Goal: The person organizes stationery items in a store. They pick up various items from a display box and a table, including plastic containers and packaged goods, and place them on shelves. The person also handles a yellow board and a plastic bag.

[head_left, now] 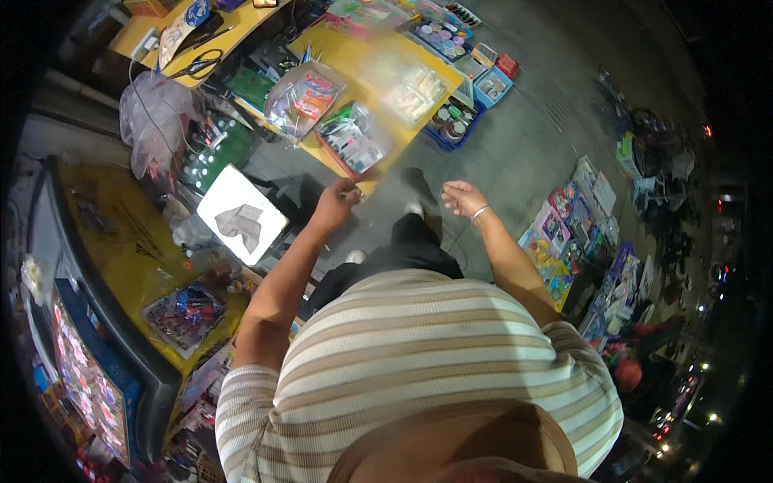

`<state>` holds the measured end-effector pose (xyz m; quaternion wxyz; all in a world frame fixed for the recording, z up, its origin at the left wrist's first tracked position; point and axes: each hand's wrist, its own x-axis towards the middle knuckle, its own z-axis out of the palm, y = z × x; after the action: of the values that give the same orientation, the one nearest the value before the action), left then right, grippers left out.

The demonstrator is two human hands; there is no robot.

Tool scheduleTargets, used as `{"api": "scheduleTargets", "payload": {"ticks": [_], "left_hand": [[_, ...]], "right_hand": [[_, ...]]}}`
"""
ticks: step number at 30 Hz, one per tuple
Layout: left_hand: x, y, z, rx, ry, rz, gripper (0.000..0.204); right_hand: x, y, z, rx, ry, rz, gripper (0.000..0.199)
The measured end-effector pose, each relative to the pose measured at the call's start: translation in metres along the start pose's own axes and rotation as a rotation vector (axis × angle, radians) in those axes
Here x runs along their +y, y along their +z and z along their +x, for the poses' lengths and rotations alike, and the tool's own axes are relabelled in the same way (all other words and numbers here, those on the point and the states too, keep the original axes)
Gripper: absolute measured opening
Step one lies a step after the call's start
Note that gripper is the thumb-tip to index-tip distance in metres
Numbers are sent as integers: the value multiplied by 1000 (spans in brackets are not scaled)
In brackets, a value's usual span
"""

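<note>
Left hand (pixel 334 206) is hovering just short of the near corner of the yellow table (pixel 377 183), fingers sitting half-curled; cannot tell whether they are pinching anything. Right hand (pixel 464 200) is hanging off that corner to the right, thumb and fingers bunched close (a pale band (pixel 481 212) is circling the wrist); whether something thin is between them, cannot tell.

Nearest thing: the open box (pixel 355 143) of packets, sitting on that near corner. It is lying ahead of the left hand, slightly right, long axis running along the table's left edge toward the corner; the left is clearly the nearer hand.

Clear bag (pixel 304 98) is crowding the box's far-left side; pale packets (pixel 415 90) are lying beyond, toward the right edge. Grey floor (pixel 515 157) is stretching rightward from that edge, giving the right hand elbow room.
</note>
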<state>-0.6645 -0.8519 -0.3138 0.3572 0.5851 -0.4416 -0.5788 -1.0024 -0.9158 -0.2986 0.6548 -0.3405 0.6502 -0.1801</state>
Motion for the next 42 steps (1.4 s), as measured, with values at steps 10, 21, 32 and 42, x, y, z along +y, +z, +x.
{"api": "scheduleTargets", "payload": {"ticks": [10,21,32,42], "left_hand": [[-54,37,101,860,-355,90,48],[-103,53,136,810,-598,-168,47],[-100,29,151,663,-584,40,44],[-76,50,121,654,-666,72,41]], "right_hand": [[-173,-63,269,25,4,-332,33],[-253,-4,457,72,-681,-697,41],[-233,198,379,-640,-658,-951,46],[-247,222,365,-460,-731,-1261,30]]}}
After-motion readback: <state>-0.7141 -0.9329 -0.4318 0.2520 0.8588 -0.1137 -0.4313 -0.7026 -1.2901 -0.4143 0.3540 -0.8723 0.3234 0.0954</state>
